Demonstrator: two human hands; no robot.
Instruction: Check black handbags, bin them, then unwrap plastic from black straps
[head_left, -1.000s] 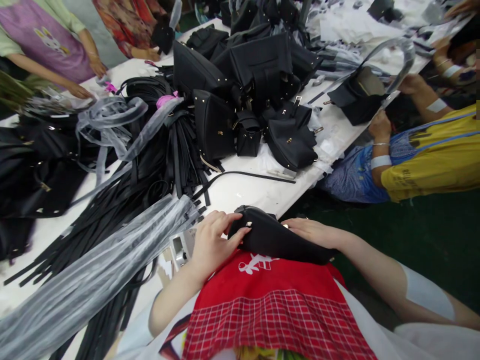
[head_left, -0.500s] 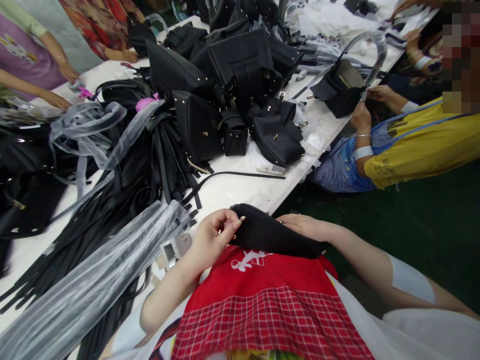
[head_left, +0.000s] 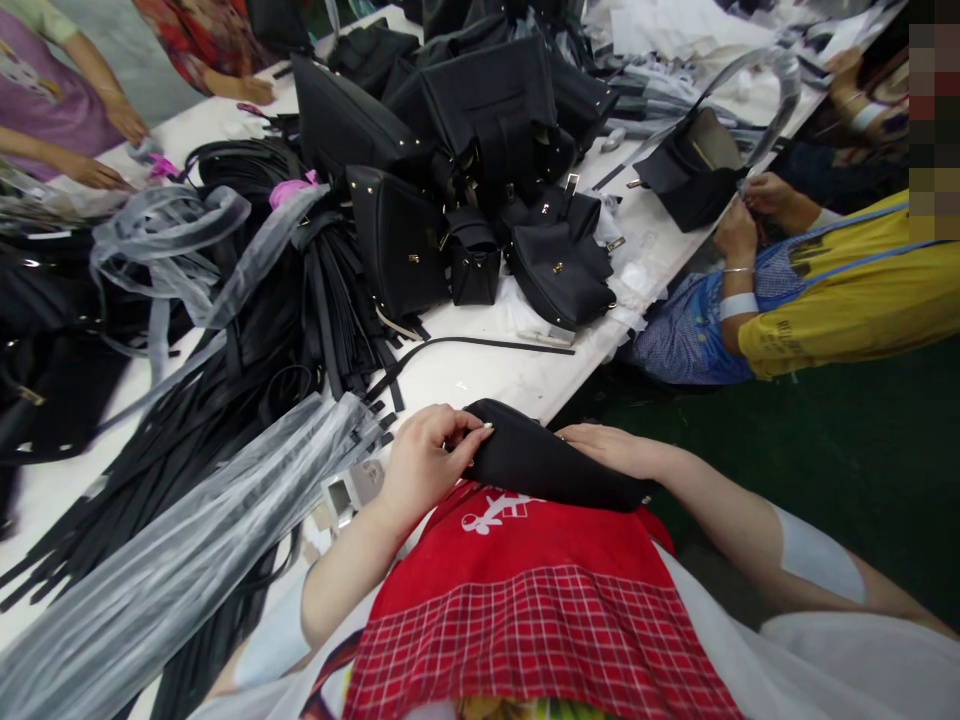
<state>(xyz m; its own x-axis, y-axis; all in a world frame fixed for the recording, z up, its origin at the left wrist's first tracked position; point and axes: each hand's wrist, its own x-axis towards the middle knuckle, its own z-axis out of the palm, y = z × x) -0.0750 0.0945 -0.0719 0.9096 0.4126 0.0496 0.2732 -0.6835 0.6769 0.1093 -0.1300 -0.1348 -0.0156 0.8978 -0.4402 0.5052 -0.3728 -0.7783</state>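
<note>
A black leather bag piece (head_left: 544, 462) lies across my lap at the table's near edge, above my red apron (head_left: 525, 590). My left hand (head_left: 424, 462) pinches its left end with curled fingers. My right hand (head_left: 607, 446) lies on the bag's right side, fingers partly hidden behind the leather, holding it down. Just left of my left hand sits a small grey device (head_left: 346, 492) on the table.
A white table (head_left: 480, 375) carries a pile of black bags (head_left: 465, 160), a heap of black straps (head_left: 247, 380) and plastic-wrapped strap bundles (head_left: 172, 560). A person in yellow (head_left: 847, 290) works on a bag (head_left: 694, 165) at the right. Other people's hands (head_left: 112, 120) are at far left.
My left hand has shifted from flat on the bag's end to a pinch at its edge. The view has drifted slightly; the person in yellow keeps handling the bag's wrapped handle.
</note>
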